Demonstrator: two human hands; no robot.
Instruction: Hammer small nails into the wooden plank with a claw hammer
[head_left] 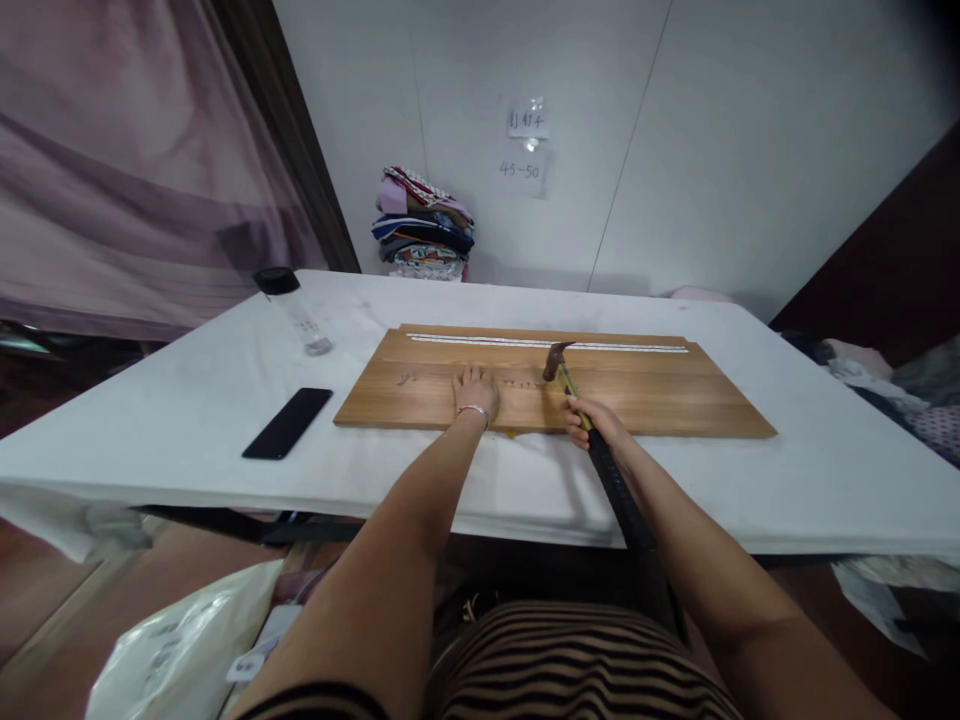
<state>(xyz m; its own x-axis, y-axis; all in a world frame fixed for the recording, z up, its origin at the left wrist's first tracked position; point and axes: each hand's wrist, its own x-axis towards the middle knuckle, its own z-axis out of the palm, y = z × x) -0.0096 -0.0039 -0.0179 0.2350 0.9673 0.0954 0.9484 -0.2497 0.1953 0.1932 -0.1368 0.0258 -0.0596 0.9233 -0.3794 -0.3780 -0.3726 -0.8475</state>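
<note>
A wide wooden board (645, 400) lies on the white-covered table. My left hand (475, 392) rests flat on it, fingers stretched toward the far edge, a bracelet on the wrist. My right hand (592, 420) is wrapped round the handle of a claw hammer (556, 362), gripping it below the head. The hammer's rusty head hovers over or touches the board; I cannot tell which. Between my left hand and the hammer head runs a short row of several nails (523, 384). A few loose nails (406, 378) lie on the board's left part.
White strips (480, 341) run along the board's far side. Left of the board are a black phone (288, 424) and a clear bottle (300, 315) with a black lid. Folded clothes (424, 225) are stacked against the wall behind the white table (187, 400).
</note>
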